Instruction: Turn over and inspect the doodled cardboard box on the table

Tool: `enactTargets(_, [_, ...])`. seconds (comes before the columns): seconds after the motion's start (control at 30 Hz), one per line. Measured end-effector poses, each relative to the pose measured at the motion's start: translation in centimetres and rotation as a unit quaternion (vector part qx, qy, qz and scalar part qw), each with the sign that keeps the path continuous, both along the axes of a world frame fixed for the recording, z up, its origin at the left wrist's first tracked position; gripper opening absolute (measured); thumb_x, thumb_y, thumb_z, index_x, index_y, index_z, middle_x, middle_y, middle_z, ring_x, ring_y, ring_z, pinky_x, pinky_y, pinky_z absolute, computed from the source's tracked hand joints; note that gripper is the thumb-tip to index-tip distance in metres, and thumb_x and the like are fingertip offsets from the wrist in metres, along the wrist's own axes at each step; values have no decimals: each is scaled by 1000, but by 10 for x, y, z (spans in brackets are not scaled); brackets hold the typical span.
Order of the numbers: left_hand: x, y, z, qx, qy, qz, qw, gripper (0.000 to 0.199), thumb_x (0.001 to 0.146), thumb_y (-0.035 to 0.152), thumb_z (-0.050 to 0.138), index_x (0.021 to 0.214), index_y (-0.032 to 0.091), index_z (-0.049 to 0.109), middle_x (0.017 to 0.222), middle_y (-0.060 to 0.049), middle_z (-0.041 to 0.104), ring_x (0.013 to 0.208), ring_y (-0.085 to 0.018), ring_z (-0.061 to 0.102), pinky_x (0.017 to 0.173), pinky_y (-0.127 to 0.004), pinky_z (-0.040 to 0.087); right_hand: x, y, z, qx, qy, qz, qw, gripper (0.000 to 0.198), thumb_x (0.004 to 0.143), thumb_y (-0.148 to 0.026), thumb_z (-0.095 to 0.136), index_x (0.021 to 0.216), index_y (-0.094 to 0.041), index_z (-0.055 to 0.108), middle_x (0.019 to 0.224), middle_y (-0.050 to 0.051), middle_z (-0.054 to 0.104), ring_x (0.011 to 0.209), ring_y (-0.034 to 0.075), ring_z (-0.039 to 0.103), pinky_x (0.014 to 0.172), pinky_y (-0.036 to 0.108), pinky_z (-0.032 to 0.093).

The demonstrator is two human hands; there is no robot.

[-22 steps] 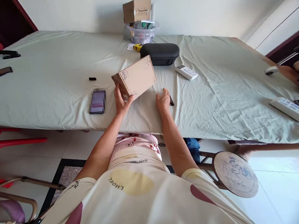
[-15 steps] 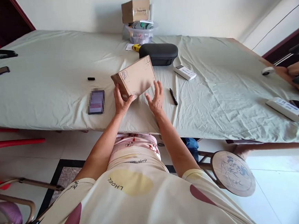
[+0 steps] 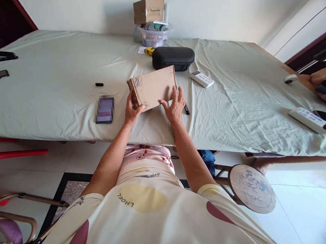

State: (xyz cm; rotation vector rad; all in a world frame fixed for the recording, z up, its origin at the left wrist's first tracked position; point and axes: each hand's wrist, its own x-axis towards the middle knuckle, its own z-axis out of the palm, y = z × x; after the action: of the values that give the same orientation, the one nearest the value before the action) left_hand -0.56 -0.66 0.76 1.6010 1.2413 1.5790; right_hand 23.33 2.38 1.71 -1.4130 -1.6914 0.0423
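Note:
A brown cardboard box with pen scribbles near its corners is tilted in front of me over the cloth. My left hand grips its left end, thumb on the lower front corner and fingers around the side. At the lower right corner is my right hand, its fingers spread and overlapping the box's edge; whether they press on it I cannot tell. A black marker lies partly hidden behind the right hand. The black pen cap rests to the left, above a phone with a blurred screen.
Behind the box sit a black hard case, a yellow tape measure and a plastic tub topped by another carton. White boxes lie rightward. Another person's arm is at the far right; a round stool stands below.
The box has shifted right and turned more level, with my left hand on it. My right hand has moved slightly right, now overlapping the box's edge and part of the marker.

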Motion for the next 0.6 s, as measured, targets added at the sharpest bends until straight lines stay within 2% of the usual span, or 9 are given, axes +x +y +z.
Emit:
enactTargets(0.07, [-1, 1, -1, -1, -35, -8, 999, 105, 84, 72, 73, 169, 24, 33, 167, -16, 52, 149, -35, 59, 113, -42, 60, 12, 7, -5, -7, 40, -21, 999, 88, 100, -78, 52, 166, -21, 41, 169, 25, 40, 159, 43, 40, 119, 66, 47])
enactTargets(0.1, [-1, 2, -1, 1, -50, -3, 999, 103, 83, 73, 72, 167, 24, 37, 166, -15, 54, 148, -35, 60, 113, -42, 60, 17, 9, -7, -13, 59, -26, 998, 84, 102, -75, 50, 165, -20, 42, 163, 24, 48, 151, 39, 51, 116, 61, 52])
enactTargets(0.17, [-1, 2, -2, 7, -70, 8, 997, 99, 84, 79, 68, 163, 25, 44, 163, -14, 56, 145, -36, 63, 114, -43, 59, 23, 11, -11, -29, 100, -19, 994, 73, 105, -72, 44, 156, -19, 52, 139, 20, 66, 125, 31, 68, 106, 52, 59])
enactTargets(0.2, [-1, 2, -2, 10, -75, 16, 997, 95, 86, 81, 64, 161, 25, 47, 162, -14, 57, 144, -36, 63, 115, -44, 58, 23, 10, -11, -36, 122, -10, 992, 69, 106, -71, 41, 148, -19, 59, 125, 16, 71, 112, 27, 72, 100, 48, 61])
enactTargets(0.3, [-5, 2, -1, 17, -62, 47, 997, 91, 94, 89, 46, 155, 22, 55, 155, -15, 62, 148, -34, 60, 122, -45, 52, 21, 7, -9, -41, 177, 21, 983, 66, 104, -74, 42, 118, -18, 71, 99, 10, 74, 92, 23, 72, 90, 41, 62])
enactTargets(0.43, [-10, 4, -2, 36, -49, 35, 998, 104, 94, 96, 23, 159, 20, 52, 162, -15, 57, 159, -28, 49, 132, -41, 41, 14, 2, -1, -26, 210, 40, 977, 59, 101, -72, 50, 107, -17, 72, 96, 10, 74, 92, 24, 72, 88, 38, 59])
enactTargets(0.5, [-11, 6, -4, 41, -55, 25, 997, 109, 90, 100, 26, 164, 23, 46, 166, -13, 52, 162, -28, 44, 133, -40, 38, 11, -1, 2, -21, 219, 46, 974, 56, 100, -71, 52, 103, -19, 70, 93, 8, 73, 91, 23, 71, 85, 36, 57])
enactTargets(0.6, [-11, 10, -8, 36, -86, 18, 995, 112, 83, 102, 45, 167, 27, 43, 167, -10, 52, 164, -30, 41, 135, -38, 35, 8, -3, 4, -4, 245, 60, 968, 54, 97, -74, 56, 95, -21, 68, 85, 4, 70, 83, 19, 68, 80, 33, 55])
